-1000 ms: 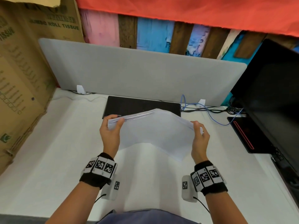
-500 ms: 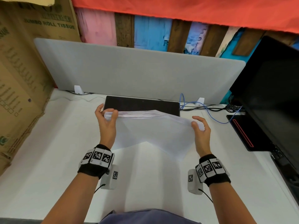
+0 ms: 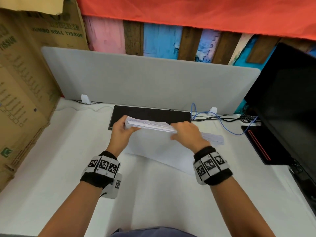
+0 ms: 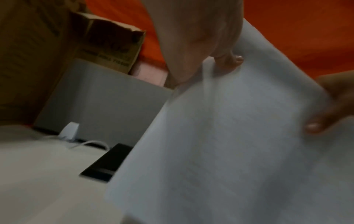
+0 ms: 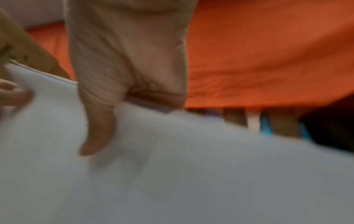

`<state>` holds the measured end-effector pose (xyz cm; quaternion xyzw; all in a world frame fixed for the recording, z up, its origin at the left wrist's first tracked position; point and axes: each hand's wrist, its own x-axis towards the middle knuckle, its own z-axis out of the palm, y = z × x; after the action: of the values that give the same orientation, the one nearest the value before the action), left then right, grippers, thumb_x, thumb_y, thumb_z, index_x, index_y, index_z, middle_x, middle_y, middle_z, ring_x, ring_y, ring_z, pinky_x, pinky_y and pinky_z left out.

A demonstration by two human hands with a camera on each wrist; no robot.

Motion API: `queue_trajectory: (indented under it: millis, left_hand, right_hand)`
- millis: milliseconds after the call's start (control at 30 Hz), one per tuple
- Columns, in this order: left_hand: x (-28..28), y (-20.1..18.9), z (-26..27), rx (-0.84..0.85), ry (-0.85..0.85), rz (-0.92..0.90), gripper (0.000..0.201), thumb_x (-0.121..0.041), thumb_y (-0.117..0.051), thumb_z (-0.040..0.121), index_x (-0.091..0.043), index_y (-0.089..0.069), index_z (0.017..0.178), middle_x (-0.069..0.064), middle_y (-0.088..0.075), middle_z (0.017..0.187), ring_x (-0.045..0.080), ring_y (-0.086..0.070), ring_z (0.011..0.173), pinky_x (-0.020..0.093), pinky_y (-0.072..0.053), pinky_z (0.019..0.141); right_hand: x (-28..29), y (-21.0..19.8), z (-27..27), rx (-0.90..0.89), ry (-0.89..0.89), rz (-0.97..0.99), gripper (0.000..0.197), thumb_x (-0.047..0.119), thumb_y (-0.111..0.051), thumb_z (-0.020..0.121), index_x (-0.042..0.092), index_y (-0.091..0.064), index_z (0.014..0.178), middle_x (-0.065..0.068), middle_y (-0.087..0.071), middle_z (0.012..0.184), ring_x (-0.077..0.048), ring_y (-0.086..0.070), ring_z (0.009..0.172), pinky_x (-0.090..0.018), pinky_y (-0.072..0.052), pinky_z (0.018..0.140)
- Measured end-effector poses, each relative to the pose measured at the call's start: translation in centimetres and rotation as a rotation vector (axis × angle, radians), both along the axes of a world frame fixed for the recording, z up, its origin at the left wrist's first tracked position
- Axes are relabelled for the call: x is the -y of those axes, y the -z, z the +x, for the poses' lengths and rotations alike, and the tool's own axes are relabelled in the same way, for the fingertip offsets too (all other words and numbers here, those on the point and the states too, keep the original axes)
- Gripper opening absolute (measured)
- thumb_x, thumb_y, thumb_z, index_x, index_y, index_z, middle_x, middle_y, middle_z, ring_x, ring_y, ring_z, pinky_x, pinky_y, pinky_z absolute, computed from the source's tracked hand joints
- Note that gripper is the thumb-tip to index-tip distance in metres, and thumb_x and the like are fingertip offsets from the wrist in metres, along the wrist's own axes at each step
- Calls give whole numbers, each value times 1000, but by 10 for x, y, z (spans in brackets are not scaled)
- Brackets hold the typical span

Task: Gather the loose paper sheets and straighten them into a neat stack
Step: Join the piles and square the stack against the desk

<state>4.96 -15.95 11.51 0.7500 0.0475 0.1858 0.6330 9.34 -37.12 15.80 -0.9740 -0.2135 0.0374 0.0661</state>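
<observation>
At far left stands a corrugated cardboard box (image 3: 25, 86) printed "JUMBO ROLL TISSUE". My left hand (image 3: 120, 132) pinches the left end of the thin white paper sheets (image 3: 153, 142), thumb on the near face, holding them upright above the white desk (image 3: 51, 168). My right hand (image 3: 187, 134) grips their top edge, before the flat black keyboard (image 3: 153, 113).

A flat black rectangular keyboard (image 3: 151, 115) lies at the far middle of the white table (image 3: 51, 159), before a grey felt divider panel (image 3: 145, 79). A blue cable (image 3: 222, 122) loops to its right. A black monitor (image 3: 290, 103) stands far right, brown cardboard boxes (image 3: 25, 74) left, an orange cloth (image 3: 188, 11) overhead.
</observation>
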Motion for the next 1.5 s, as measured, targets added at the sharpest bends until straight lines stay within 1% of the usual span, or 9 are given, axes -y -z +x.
queue_trajectory:
  millis: [133, 233, 367, 567, 733, 933, 1100, 1267, 1500]
  left_hand:
    - [6, -34, 0, 149, -175, 96, 19, -26, -72, 72, -23, -58, 85, -2, -64, 87, 8, -55, 83, 29, -45, 83]
    - [-7, -42, -2, 284, -514, 474, 58, -54, -66, 67, -15, -57, 110, 4, -57, 109, 14, -45, 105, 38, -27, 102]
    - [-11, -35, -8, 292, -555, -49, 108, -56, -71, 60, -11, -18, 142, 0, -33, 137, 11, -33, 129, 31, -25, 111]
    - [9, -11, -16, 157, -171, -271, 22, -18, -69, 71, -26, -60, 90, -24, -70, 75, -11, -63, 70, 8, -49, 64]
    - [4, -13, -26, 180, -87, -260, 20, -48, -71, 48, -38, -71, 66, -26, -68, 63, -9, -62, 60, 9, -49, 56]
    - [3, -28, -35, 232, 49, -268, 51, -73, -76, 32, -42, -72, 73, -23, -71, 70, -6, -65, 68, 11, -52, 60]
    - [2, -35, -35, 230, -34, -257, 35, -49, -79, 41, -39, -71, 74, -26, -70, 71, -7, -65, 69, 11, -52, 61]
    - [10, -30, -39, 240, -142, -206, 34, -9, -79, 64, -27, -61, 85, -28, -69, 74, -8, -65, 71, 10, -52, 63]
    - [26, -47, -37, 367, -261, -252, 28, -1, -73, 72, -20, -62, 89, -23, -71, 77, -3, -66, 76, 16, -54, 72]
  right_hand:
    - [-11, -10, 2, 41, 4, 313, 14, 27, -64, 84, 14, -64, 89, -12, -62, 78, -28, -53, 82, -31, -32, 65]
    - [3, -15, 0, -3, 42, 758, 14, 20, -71, 78, 13, -62, 71, -2, -44, 57, -9, -38, 55, -30, -30, 56]
    - [17, -5, -14, -202, 141, 1283, 19, 3, -70, 77, 21, -65, 81, 16, -68, 65, 7, -60, 61, -12, -48, 62]
    - [16, 40, -26, -470, 327, 1447, 35, 9, -78, 67, 10, -62, 98, 1, -67, 88, -12, -67, 75, -16, -54, 61]
    - [23, 37, -24, -473, 236, 1563, 92, 64, -84, 23, 14, -59, 96, 7, -73, 78, -3, -69, 72, -18, -55, 62]
    - [16, -1, -15, -364, 66, 1656, 103, 74, -79, 16, 15, -55, 97, 8, -72, 79, -3, -67, 75, -21, -55, 66]
    - [15, -16, -21, -328, 34, 1599, 97, 69, -81, 28, 14, -60, 105, 6, -72, 88, -8, -67, 82, -23, -53, 68]
    - [16, -5, -33, -268, 165, 1510, 35, 6, -78, 68, 19, -64, 97, 6, -69, 91, -1, -68, 76, -18, -54, 63]
    - [9, -10, -41, -147, 232, 1605, 14, 6, -66, 81, 17, -65, 90, 16, -72, 73, 0, -68, 72, -17, -54, 66]
